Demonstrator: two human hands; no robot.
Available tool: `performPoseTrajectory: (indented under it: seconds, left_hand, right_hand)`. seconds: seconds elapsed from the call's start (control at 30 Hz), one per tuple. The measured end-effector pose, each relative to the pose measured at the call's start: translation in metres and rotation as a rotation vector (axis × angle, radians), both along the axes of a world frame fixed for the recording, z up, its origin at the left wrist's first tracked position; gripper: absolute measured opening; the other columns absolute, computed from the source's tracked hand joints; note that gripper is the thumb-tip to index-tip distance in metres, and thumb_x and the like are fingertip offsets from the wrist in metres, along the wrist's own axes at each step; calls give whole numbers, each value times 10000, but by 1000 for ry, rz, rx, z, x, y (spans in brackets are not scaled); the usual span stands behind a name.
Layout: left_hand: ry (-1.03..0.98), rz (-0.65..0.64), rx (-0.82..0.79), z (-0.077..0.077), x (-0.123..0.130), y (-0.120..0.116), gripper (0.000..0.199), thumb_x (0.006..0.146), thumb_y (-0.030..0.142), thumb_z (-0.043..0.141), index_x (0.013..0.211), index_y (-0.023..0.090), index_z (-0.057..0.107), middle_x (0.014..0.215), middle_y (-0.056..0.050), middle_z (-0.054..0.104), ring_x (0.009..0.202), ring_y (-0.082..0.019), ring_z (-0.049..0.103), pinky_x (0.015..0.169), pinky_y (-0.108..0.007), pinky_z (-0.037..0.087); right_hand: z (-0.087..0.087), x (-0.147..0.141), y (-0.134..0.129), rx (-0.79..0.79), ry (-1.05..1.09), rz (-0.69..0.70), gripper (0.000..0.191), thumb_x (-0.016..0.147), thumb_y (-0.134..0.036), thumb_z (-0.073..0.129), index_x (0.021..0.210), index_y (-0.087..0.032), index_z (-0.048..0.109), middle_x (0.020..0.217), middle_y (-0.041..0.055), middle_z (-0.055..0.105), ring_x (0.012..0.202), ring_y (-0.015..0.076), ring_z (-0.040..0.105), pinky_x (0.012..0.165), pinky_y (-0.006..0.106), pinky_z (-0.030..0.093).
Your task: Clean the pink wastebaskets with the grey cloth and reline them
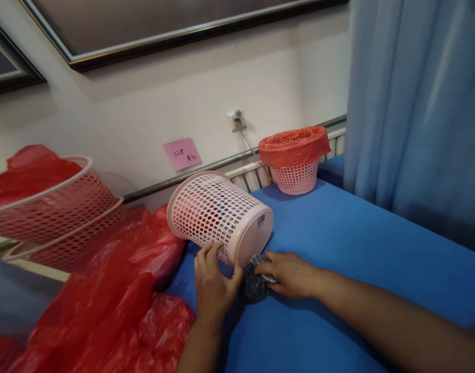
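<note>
A pale pink perforated plastic wastebasket (217,212) lies tilted on its side on the blue bed surface, its base turned toward me. My left hand (214,282) grips its lower edge, fingers on the meshed side and thumb by the base. Pinched in my right hand (287,273) is a crumpled grey rag (255,285), dark in one part and lighter in another. The rag is bunched on the blue surface just below the basket's base. Part of it is hidden under my right fingers.
Red plastic bags (116,290) are heaped at the left, beside stacked pink baskets (85,202). Another pink basket (297,178) with a red liner stands at the back. A metal rail (163,182) runs along the wall. A blue curtain (416,103) hangs at the right.
</note>
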State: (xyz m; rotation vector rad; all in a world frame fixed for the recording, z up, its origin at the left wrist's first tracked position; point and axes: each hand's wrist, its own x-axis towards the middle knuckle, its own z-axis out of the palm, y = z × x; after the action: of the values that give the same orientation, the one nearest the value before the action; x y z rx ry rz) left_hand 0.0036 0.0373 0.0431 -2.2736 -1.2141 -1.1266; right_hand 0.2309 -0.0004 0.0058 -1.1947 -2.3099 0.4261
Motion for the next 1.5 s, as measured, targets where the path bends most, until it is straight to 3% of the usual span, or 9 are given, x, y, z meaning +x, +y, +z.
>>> performPoseTrajectory:
  seconds: [0.1,0.27,0.37,0.57,0.8,0.9,1.13,1.33,1.5]
  left_hand:
    - [22,3,5,0,-1,1,490,808,241,707,1263,134,561,1188,-173,583,1126,-369,600,982,-557,540]
    - [-5,0,35,1,7,-2,461,815,242,699,1244,130,573,1169,-180,592,1100,-375,604,957,-566,544]
    - [3,4,41,0,8,-3,472,808,236,699,1251,141,567,1164,-168,592,1084,-367,606,954,-558,542]
    - [42,24,10,-5,-5,2,543,790,256,722,1292,164,534,1208,-152,573,1129,-358,593,979,-536,541]
    - [4,38,35,-1,6,-1,462,813,248,700,1242,150,557,1159,-160,589,1090,-366,605,959,-568,545]
    - [-2,42,32,-1,10,-3,465,807,231,695,1244,146,560,1165,-164,587,1083,-366,604,959,-574,542]
    - [26,36,-7,-7,-6,4,552,787,257,729,1294,168,528,1194,-150,580,1128,-359,593,977,-539,543]
    - [-17,57,27,-7,0,4,494,799,261,711,1255,177,540,1159,-138,584,1100,-360,610,963,-551,547]
    - [0,54,16,-9,0,5,515,808,268,713,1280,183,527,1192,-138,573,1129,-358,606,978,-546,544]
  right_hand:
    - [-2,7,2,144,226,-61,453,876,-204,651,1316,-309,638,1121,50,618,925,196,663,801,317,554]
    - [2,14,17,523,741,-491,455,915,-174,596,1351,-304,572,1182,69,581,1109,228,630,987,393,531]
    - [3,3,19,452,618,-513,430,922,-187,593,1345,-265,584,1179,96,582,1062,239,638,940,390,548]
    - [-4,-11,4,145,146,-111,420,895,-226,645,1311,-289,640,1143,76,616,873,193,651,762,308,553]
    - [5,13,18,536,656,-500,444,922,-215,596,1359,-295,578,1186,83,566,1080,236,638,947,383,553]
    - [8,6,24,522,620,-559,474,930,-203,583,1396,-282,549,1199,100,559,1078,249,635,936,395,558]
    - [-8,-12,9,189,140,-92,409,886,-193,645,1281,-297,648,1128,63,612,849,181,643,735,288,545]
    - [-8,14,29,500,609,-493,470,911,-196,597,1371,-291,570,1198,81,565,1082,228,636,940,371,551]
    - [-11,11,39,166,345,-532,422,904,-206,610,1323,-258,614,1134,79,594,952,217,648,841,346,552]
